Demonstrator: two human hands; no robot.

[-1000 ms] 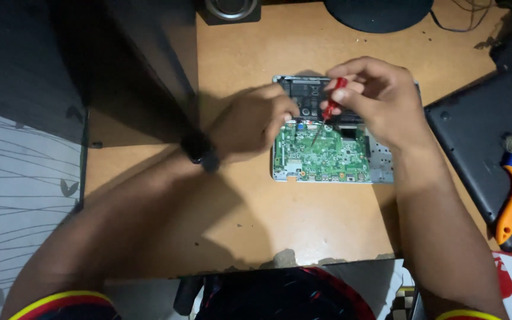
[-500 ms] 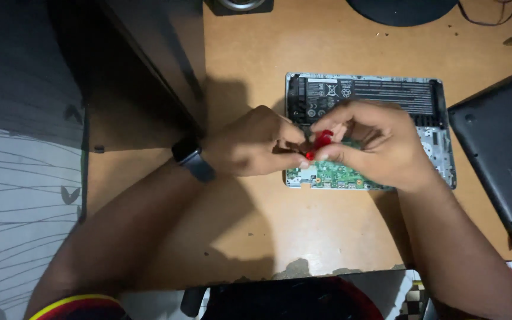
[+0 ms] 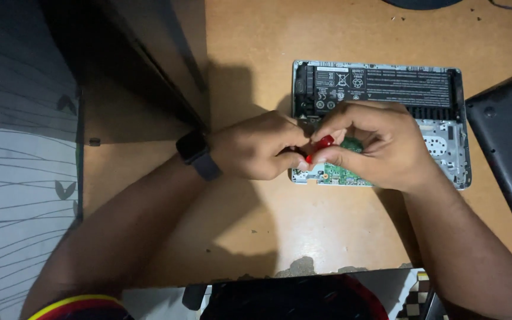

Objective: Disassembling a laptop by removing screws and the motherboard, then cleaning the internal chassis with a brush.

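I have the opened laptop base lying on the wooden surface, bottom cover off, with its long black battery along the far edge and the green circuit board at the near left corner. My right hand is pinching a small red-handled screwdriver between thumb and fingertips, its grip closed tight around the handle. My left hand sits just beside it, fingers curled in and touching the near end of the tool; I cannot tell whether it holds a screw or only steadies the tip. Both hands hover over the left part of the board, covering the spot I am working.

As I judge it, I am in the middle of working a screw on the board, or handling one. The next move calls for a steady tip, light pressure and care not to slip onto the components.

Compared with half a second ago, my hands sit much as they did, while the base lies a little further right in view. A second ago my right hand was higher over the board, the screwdriver pointing down at it. The black laptop cover lies at the right.
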